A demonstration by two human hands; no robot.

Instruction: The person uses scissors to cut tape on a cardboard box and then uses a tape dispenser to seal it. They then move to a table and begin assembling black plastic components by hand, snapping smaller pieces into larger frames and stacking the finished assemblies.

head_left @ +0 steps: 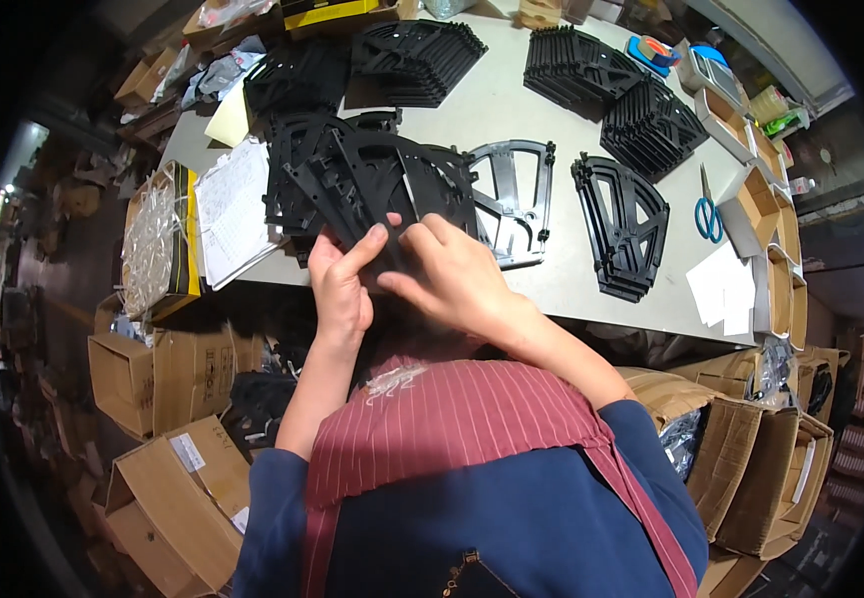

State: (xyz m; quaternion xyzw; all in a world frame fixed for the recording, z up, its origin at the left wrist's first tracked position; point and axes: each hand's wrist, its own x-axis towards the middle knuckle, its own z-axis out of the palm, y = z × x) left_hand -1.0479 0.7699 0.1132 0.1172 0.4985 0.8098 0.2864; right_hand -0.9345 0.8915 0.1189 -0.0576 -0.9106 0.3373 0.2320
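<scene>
The black slatted frame (382, 174) lies at the near side of the bench (512, 115), among similar dark parts. The left hand (345, 281) has its fingers closed on the frame's near end; the right hand (449, 276) is curled against it, but blur hides whether those fingers grip anything. The step in hand looks like close two-handed work there; the next move would call for a steady left hold and precise right fingers. Outward, papers (236, 214) lie at nine o'clock, a frame stack (420, 62) near twelve, and blue-handled scissors (707, 202) at three.
</scene>
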